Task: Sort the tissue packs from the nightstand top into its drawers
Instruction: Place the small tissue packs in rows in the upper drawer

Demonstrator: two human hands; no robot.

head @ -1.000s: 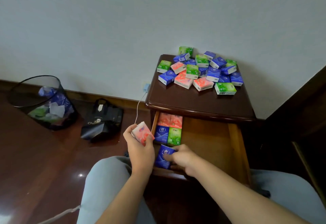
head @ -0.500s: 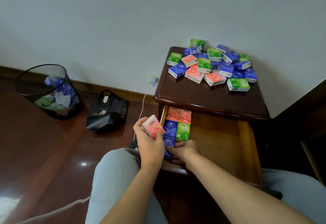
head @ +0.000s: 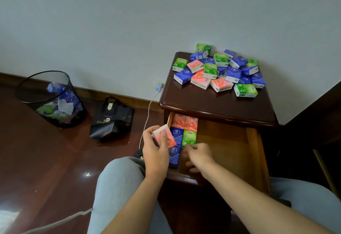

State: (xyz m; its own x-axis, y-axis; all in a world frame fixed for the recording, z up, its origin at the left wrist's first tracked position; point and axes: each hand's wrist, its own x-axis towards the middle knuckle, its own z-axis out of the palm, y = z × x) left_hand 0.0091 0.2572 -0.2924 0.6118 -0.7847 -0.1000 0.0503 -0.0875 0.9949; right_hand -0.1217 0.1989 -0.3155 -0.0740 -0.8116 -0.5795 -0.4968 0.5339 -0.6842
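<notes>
A pile of several blue, green and pink tissue packs lies at the back of the dark nightstand top. The top drawer is pulled out. Along its left side sit two pink packs, a blue pack and a green pack. Another blue pack stands at the drawer's front left corner. My right hand is inside the drawer just right of that pack, fingers loosely curled and holding nothing. My left hand grips a pink pack at the drawer's left edge.
A black mesh waste bin with scraps and a black bag stand on the floor to the left. A white charger cable hangs from the wall socket beside the nightstand. Dark wooden furniture borders the right. My knees are under the drawer.
My right hand set the blue pack down in the drawer's front left corner and let go, drawing slightly right. My left hand kept hold of the pink pack.
</notes>
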